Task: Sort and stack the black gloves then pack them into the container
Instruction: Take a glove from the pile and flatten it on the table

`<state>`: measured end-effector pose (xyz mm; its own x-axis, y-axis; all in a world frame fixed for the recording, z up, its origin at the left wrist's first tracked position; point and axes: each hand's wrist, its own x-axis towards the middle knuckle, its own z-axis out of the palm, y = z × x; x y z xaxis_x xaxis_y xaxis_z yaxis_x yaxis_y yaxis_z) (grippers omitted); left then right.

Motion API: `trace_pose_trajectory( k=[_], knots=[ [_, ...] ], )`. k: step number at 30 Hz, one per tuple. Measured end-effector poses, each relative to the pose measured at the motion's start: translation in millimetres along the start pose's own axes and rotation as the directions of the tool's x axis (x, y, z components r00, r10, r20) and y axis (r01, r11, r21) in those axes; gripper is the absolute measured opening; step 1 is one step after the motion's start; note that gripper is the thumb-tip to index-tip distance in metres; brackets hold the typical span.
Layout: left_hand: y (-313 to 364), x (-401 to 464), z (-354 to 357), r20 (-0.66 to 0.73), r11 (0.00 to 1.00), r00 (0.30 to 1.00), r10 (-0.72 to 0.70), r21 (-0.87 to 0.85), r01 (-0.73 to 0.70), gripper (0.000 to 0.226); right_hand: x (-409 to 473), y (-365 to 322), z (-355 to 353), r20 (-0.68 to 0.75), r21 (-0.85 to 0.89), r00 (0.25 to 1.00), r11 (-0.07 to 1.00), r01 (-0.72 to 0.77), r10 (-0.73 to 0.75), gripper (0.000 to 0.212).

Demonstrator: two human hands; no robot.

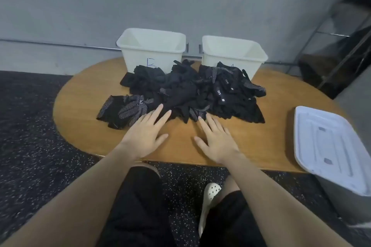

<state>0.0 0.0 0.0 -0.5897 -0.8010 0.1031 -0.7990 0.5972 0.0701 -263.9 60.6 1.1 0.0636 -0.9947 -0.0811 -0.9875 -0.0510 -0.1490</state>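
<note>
Near the front edge of the surface [271, 136], the left hand [145, 135] and right hand [215, 139] lie flat with fingers spread, grasping nothing, fingertips touching the heap of black gloves [186, 92] at its middle. Plain and dotted gloves are tangled, so one pull may drag others off the near edge or mix kinds. Two white containers [152, 50] stand empty at the back edge. A lidded bin [331, 150] sits right; speckled floor, grey wall.

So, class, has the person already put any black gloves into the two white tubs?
No: both white tubs look empty inside, and the gloves lie in a heap on the table in front of them.
</note>
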Motion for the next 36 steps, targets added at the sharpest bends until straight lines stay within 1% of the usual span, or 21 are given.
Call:
trace_pose_trajectory(
  k=[2, 4, 5, 7, 9, 12, 15, 18, 20, 22, 24, 26, 29, 31, 33, 34, 36],
  knots=[
    [1, 15, 2, -0.069, 0.990, 0.993, -0.100, -0.101, 0.093, 0.071, 7, 4, 8, -0.021, 0.020, 1.000, 1.000, 0.011, -0.010, 0.073],
    [3, 32, 8, -0.162, 0.980, 0.971, -0.174, -0.124, 0.154, 0.069, 12, 8, 18, -0.075, 0.050, 0.997, 0.999, 0.019, -0.016, 0.073],
    [1, 42, 12, -0.185, 0.975, 0.962, -0.200, -0.136, 0.177, 0.067, 16, 9, 20, -0.104, 0.087, 0.995, 0.996, 0.015, -0.006, 0.073],
    [2, 57, 19, -0.208, 0.970, 0.954, -0.217, -0.157, 0.186, 0.065, 24, 12, 20, -0.142, 0.144, 0.990, 0.990, 0.013, 0.008, 0.073],
    [3, 62, 27, -0.222, 0.960, 0.944, -0.246, -0.193, 0.205, 0.057, 29, 15, 21, -0.168, 0.162, 0.986, 0.987, 0.019, 0.008, 0.074],
    [2, 67, 32, -0.253, 0.938, 0.927, -0.277, -0.279, 0.204, 0.038, 35, 13, 21, -0.189, 0.211, 0.981, 0.977, 0.002, 0.039, 0.074],
    [4, 64, 31, -0.333, 0.942, 0.905, -0.263, -0.290, 0.167, 0.020, 40, 13, 20, -0.218, 0.236, 0.973, 0.972, -0.022, 0.075, 0.075],
    [8, 57, 27, -0.373, 0.925, 0.881, -0.290, -0.346, 0.158, 0.020, 38, 12, 20, -0.272, 0.269, 0.959, 0.963, -0.009, 0.085, 0.074],
    [12, 50, 23, -0.364, 0.874, 0.863, -0.350, -0.459, 0.160, 0.022, 34, 12, 20, -0.321, 0.280, 0.943, 0.960, 0.002, 0.092, 0.074],
    [16, 42, 20, -0.316, 0.788, 0.846, -0.429, -0.589, 0.180, 0.021, 32, 9, 20, -0.362, 0.252, 0.930, 0.967, 0.026, 0.069, 0.074],
    [22, 35, 16, -0.269, 0.705, 0.837, -0.477, -0.686, 0.181, 0.016, 31, 2, 20, -0.391, 0.213, 0.920, 0.975, 0.066, 0.023, 0.076],
    [25, 30, 8, -0.256, 0.653, 0.833, -0.491, -0.741, 0.157, 0.011, 31, -11, 18, -0.413, 0.172, 0.910, 0.978, 0.115, -0.034, 0.079],
    [22, 24, -10, -0.211, 0.570, 0.824, -0.526, -0.807, 0.157, 0.020, 37, -35, 12, -0.427, 0.107, 0.898, 0.980, 0.170, -0.110, 0.078],
    [15, 22, -23, -0.198, 0.547, 0.814, -0.546, -0.820, 0.167, 0.026, 44, -48, 7, -0.397, 0.091, 0.910, 0.981, 0.169, -0.120, 0.065],
    [3, 21, -37, -0.183, 0.567, 0.822, -0.539, -0.801, 0.193, 0.027, 51, -53, 1, -0.337, 0.086, 0.937, 0.988, 0.131, -0.095, 0.041],
    [-3, 20, -44, -0.169, 0.586, 0.828, -0.535, -0.780, 0.220, 0.026, 54, -52, -2, -0.290, 0.067, 0.954, 0.993, 0.097, -0.074, 0.033],
    [-19, 15, -58, -0.151, 0.606, 0.825, -0.544, -0.751, 0.262, 0.025, 57, -49, -7, -0.198, -0.037, 0.980, 0.999, 0.025, -0.032, 0.032]
  ],
)
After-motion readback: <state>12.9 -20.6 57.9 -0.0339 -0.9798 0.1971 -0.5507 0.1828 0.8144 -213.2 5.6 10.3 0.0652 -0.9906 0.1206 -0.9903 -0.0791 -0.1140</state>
